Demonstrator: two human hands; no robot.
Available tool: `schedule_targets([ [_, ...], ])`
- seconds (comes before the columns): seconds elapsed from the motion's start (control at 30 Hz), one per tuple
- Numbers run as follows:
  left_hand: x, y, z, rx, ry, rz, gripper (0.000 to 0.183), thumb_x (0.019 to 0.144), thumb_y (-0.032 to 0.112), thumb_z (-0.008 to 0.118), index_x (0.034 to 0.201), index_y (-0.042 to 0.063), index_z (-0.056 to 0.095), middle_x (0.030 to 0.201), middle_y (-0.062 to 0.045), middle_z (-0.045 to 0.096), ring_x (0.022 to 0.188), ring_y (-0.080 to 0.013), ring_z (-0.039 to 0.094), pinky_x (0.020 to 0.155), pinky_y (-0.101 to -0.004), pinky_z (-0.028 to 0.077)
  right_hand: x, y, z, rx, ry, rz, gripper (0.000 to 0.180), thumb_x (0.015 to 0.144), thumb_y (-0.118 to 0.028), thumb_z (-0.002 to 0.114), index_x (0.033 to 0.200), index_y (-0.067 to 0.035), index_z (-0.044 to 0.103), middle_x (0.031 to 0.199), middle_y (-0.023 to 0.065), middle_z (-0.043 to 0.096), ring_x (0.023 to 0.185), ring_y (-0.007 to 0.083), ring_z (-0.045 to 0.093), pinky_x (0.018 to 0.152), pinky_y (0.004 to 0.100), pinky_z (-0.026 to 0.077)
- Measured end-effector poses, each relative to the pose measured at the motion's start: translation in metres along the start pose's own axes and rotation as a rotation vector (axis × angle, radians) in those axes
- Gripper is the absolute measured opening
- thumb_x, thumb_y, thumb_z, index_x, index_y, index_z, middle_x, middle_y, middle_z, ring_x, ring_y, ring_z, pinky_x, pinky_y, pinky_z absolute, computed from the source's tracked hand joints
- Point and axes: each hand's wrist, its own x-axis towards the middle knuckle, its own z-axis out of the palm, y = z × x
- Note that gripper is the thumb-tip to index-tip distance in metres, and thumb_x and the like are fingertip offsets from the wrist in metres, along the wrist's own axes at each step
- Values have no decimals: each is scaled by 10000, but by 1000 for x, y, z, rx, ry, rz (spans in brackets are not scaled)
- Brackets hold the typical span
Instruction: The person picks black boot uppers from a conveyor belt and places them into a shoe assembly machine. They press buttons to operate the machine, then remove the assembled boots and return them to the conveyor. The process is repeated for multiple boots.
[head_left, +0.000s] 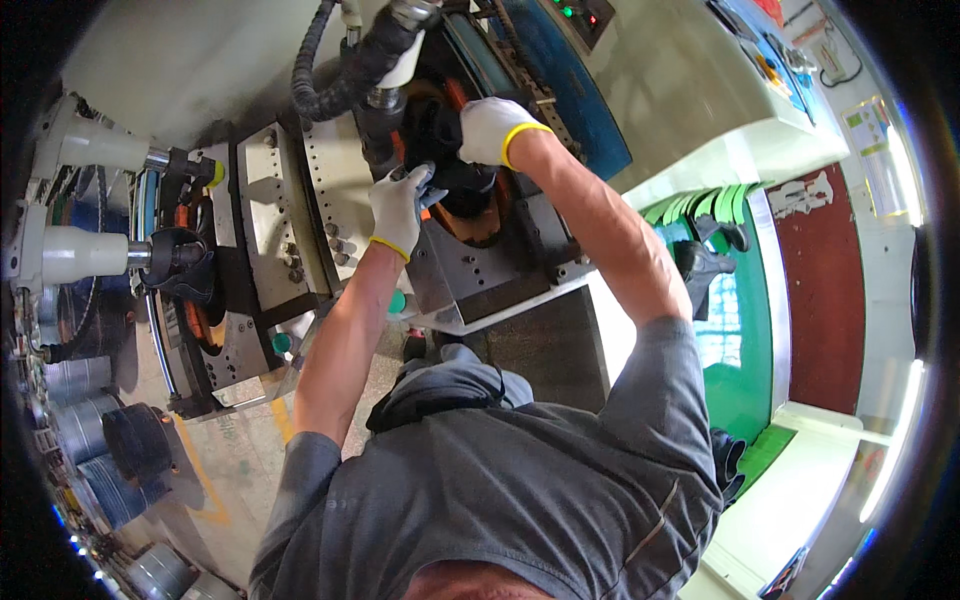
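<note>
Before me a black shoe or boot upper (465, 184) sits in the machine's mould station, partly in shadow. My left hand (397, 206), in a white glove with a yellow cuff, grips its near left side with thumb and fingers. On the upper right side my right hand (496, 133), gloved the same way, is closed against the black material; its fingertips are hidden. Orange parts of the mould (476, 229) show around and below the shoe. Above it hangs a machine arm (386, 67) with a black corrugated hose (307, 71).
At left, another station holds a black shoe (180, 262) on a white and metal arm (86, 253). A green belt (739, 360) at right carries black boots (697, 274) and green-edged strips (705, 202). A panel with lit lamps (577, 15) is above. Metal drums (79, 424) stand lower left.
</note>
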Motion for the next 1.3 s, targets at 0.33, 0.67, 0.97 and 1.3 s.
schedule_targets([
  [0.33,-6,-1,-13,353,-1,103,132,941,-36,731,1043,-65,809,958,-94,785,781,-167,713,674,-336,619,3,2,9,232,294,158,726,908,-642,795,1030,72,835,997,313,795,959,464,792,887,503,627],
  [0.67,-12,11,-4,321,-44,-22,185,946,-45,739,1105,-129,782,1059,-167,795,870,-226,778,735,-359,727,-24,16,-23,321,562,241,711,837,-584,904,953,113,822,939,304,808,930,427,831,866,468,667],
  [0.97,8,-5,-20,354,-51,3,210,955,-30,757,1146,-104,804,1051,-124,808,847,-166,754,706,-326,652,-31,-35,61,209,670,132,629,886,-399,867,1229,94,680,1083,299,786,1075,433,792,966,477,639],
  [1.3,1,-7,-14,374,-22,33,257,1010,75,730,1205,-73,806,1054,-123,838,866,-191,782,749,-325,614,-62,-69,136,348,956,313,302,943,-115,773,1237,-44,788,1197,200,814,1077,389,795,944,464,641],
])
